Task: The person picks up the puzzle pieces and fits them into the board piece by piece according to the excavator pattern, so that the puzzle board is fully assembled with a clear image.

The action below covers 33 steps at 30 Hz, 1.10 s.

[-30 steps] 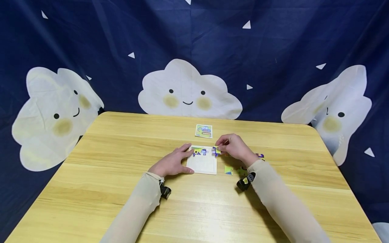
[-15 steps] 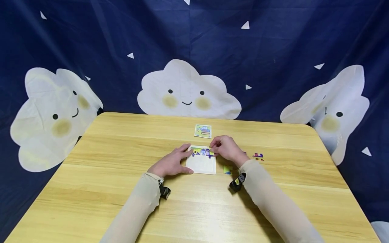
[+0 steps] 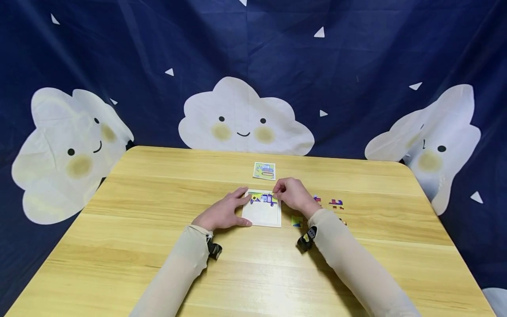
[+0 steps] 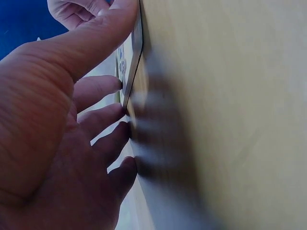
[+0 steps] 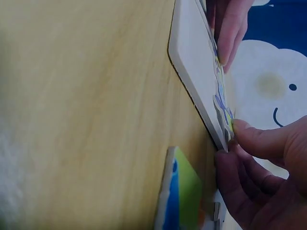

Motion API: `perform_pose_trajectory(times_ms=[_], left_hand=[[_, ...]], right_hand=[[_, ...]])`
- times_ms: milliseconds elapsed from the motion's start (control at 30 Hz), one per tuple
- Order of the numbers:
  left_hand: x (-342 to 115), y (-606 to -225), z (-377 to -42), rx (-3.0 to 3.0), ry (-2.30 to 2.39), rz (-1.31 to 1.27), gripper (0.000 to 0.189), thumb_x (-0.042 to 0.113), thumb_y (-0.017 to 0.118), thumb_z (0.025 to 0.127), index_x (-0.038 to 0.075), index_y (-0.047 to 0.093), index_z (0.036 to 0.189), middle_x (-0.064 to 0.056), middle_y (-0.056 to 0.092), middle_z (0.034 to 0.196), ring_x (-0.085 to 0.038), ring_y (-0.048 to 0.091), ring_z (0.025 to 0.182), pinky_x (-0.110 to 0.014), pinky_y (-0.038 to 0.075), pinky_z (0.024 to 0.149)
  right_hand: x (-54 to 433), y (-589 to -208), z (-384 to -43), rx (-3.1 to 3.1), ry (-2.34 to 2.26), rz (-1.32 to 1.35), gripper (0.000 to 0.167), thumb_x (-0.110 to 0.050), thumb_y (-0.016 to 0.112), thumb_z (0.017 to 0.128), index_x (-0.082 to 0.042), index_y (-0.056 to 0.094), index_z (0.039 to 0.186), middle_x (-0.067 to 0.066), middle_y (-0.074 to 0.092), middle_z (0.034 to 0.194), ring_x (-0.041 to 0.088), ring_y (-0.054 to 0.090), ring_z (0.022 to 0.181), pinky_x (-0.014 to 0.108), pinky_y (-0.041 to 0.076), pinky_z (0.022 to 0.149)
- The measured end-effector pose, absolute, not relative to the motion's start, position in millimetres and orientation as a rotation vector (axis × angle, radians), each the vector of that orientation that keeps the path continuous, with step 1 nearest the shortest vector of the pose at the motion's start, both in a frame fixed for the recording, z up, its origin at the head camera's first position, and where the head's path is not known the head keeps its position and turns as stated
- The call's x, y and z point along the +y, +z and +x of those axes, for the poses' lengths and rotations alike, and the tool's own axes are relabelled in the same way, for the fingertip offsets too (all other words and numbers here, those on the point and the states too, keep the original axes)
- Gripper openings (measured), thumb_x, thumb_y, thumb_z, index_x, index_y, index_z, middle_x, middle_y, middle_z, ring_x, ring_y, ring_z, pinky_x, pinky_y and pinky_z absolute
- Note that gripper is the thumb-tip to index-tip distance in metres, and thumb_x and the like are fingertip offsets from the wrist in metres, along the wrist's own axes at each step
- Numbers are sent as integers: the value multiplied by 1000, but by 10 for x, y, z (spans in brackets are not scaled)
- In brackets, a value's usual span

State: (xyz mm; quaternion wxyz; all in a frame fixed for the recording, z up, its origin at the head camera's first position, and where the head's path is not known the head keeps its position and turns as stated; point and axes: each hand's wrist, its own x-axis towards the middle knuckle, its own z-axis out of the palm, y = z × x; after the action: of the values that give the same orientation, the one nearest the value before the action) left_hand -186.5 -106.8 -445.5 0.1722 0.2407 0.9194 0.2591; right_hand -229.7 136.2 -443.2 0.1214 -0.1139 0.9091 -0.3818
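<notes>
A white square puzzle board [image 3: 259, 215] lies on the table, a strip of joined puzzle pieces [image 3: 261, 198] along its far side. My left hand [image 3: 222, 212] rests at the board's left side, thumb by the near corner and fingertips touching the edge and the far-left piece. At the far right corner, my right hand [image 3: 295, 193] pinches a yellow-green and purple puzzle piece [image 3: 274, 199]. In the right wrist view, my thumb presses on that puzzle piece [image 5: 229, 117] while the other fingers are curled by the board's edge. The bare near part of the board [image 5: 192, 52] shows there too.
A small picture card [image 3: 264, 171] of an excavator lies beyond the board. To the right are loose pieces: a green and blue one [image 3: 296, 221], red and purple ones [image 3: 336, 203], and others partly hidden by my right forearm. A cloud-print curtain [image 3: 348, 66] hangs behind the table.
My right hand has moved left with the puzzle piece and set it into the board's far right corner, against the other pieces. My left hand has stayed at the board's left side.
</notes>
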Motion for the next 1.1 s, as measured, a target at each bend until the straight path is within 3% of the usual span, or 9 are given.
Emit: perform_pose_trajectory(times_ms=[767, 933, 1100], left_hand=[[-1075, -4476, -1863, 2625, 716, 702, 85, 39, 79, 83, 7, 39, 150, -8, 16, 162, -40, 18, 144, -48, 19, 115], [-1075, -4479, -1864, 2624, 717, 703, 85, 40, 78, 83, 8, 39, 150, -8, 16, 162, -42, 19, 143, -49, 20, 115], [-1077, -4478, -1869, 2624, 725, 711, 85, 40, 79, 83, 7, 39, 150, -8, 17, 162, -41, 19, 143, -49, 20, 115]], right_hand=[[1329, -4472, -2337, 2648, -1054, -339, 9, -2, 70, 90, -9, 67, 86, 6, 56, 90, 22, 53, 85, 33, 45, 78], [1360, -4447, -2324, 2659, -1031, -437, 8, -5, 75, 87, -9, 68, 89, 5, 57, 90, 21, 53, 82, 33, 46, 76], [1382, -4438, -2312, 2639, -971, -590, 18, -9, 82, 81, -8, 69, 94, 3, 56, 92, 19, 54, 81, 33, 47, 75]])
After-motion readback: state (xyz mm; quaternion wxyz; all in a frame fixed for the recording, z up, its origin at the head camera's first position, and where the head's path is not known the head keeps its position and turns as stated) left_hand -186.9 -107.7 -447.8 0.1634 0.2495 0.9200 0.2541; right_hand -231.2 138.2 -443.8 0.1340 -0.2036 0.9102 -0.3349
